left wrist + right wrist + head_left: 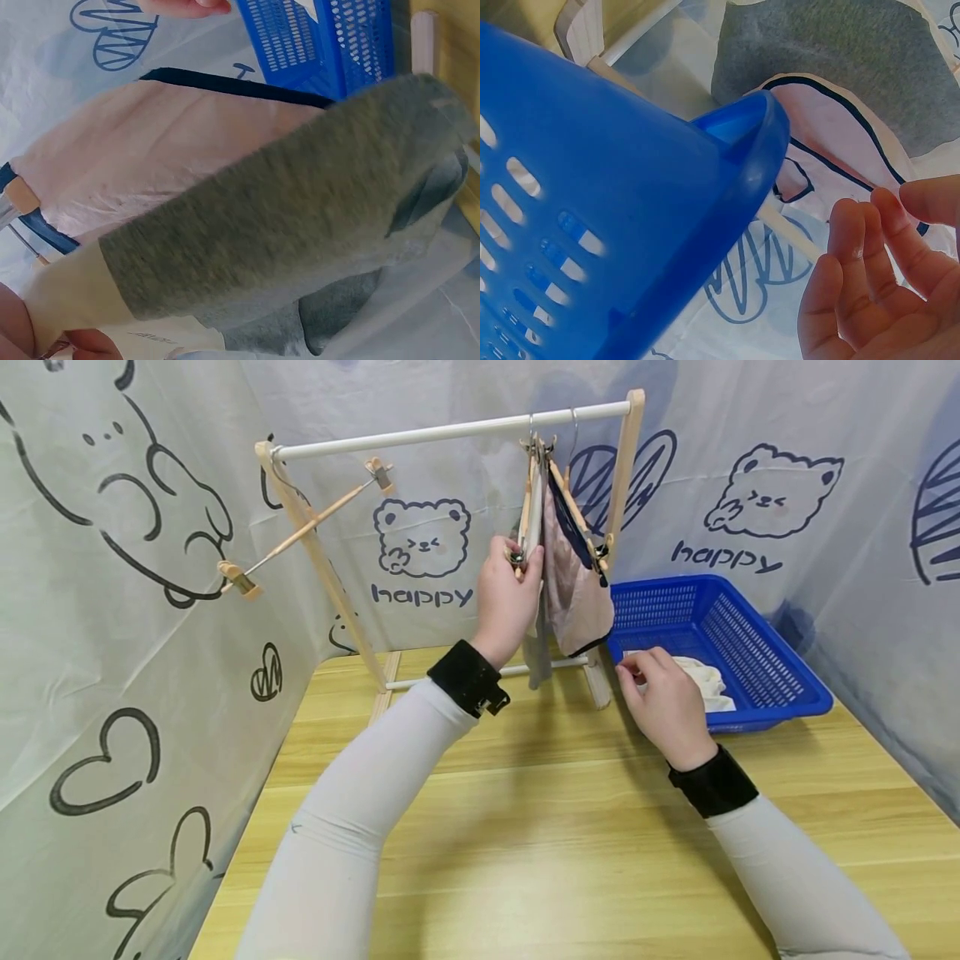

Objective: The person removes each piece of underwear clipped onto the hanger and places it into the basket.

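My left hand (510, 597) is up at the rail, its fingers and thumb pinching the front clip (516, 558) of a wooden clip hanger together with the cream waistband (67, 292) of a grey garment (285, 202). Beside that garment hangs a pale pink piece with dark trim (573, 585), clipped on another hanger (573, 510). My right hand (667, 697) hovers by the near left corner of the blue basket (772, 652), its fingers loosely bent with nothing between them in the right wrist view. Cream cloth (708, 681) lies inside the basket.
A drying rack with a white rail (450, 432) and wooden posts (626, 485) stands on the wood-grain table (540, 827). An empty clip hanger (307, 527) dangles at its left end. Printed curtains (847, 427) enclose the table's back and sides.
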Demonstrator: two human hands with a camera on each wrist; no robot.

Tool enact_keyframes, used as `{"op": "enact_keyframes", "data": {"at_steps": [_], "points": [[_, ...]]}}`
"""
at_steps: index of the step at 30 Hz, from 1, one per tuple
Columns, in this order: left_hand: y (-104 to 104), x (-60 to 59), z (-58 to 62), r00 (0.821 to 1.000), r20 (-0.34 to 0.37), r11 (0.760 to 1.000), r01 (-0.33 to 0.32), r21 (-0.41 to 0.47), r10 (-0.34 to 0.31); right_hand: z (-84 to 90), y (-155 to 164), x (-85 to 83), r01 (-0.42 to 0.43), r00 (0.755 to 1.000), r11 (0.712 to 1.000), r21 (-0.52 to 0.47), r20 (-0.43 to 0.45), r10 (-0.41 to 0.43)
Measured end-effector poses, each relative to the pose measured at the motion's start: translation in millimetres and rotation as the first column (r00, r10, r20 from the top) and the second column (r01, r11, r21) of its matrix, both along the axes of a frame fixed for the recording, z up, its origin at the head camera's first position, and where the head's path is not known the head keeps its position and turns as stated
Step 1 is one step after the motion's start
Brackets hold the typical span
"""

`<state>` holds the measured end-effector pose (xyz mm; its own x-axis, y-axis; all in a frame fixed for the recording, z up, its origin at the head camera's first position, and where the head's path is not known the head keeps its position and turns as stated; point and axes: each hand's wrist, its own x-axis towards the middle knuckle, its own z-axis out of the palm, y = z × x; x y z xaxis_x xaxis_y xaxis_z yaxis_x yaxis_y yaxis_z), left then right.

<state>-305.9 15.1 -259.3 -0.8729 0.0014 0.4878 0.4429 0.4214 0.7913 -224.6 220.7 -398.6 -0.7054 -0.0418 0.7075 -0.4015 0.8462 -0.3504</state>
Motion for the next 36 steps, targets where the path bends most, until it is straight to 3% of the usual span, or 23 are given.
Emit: {"op": "enact_keyframes", "data": {"at_steps": [10, 25, 36], "points": [[-4.8, 0.8, -4.0, 0.999, -0.054, 0.999, -0.011, -0.030, 0.009, -1.3, -1.0, 0.5, 0.005, 1.000, 1.000, -0.006, 0.011, -0.004], [-15.2, -3.0, -9.4, 0.998, -0.067, 1.000, 0.003, -0.021, -0.005, -0.4, -3.1, 1.0, 0.003, 1.000, 1.000, -0.008, 0.002, -0.003], [-24.4, -1.2, -1.6, 0.987, -0.157, 0.994, -0.050, -0.095, 0.034, -0.7, -3.1, 0.4, 0.008, 1.000, 1.000, 0.008, 0.010, -0.008]]}}
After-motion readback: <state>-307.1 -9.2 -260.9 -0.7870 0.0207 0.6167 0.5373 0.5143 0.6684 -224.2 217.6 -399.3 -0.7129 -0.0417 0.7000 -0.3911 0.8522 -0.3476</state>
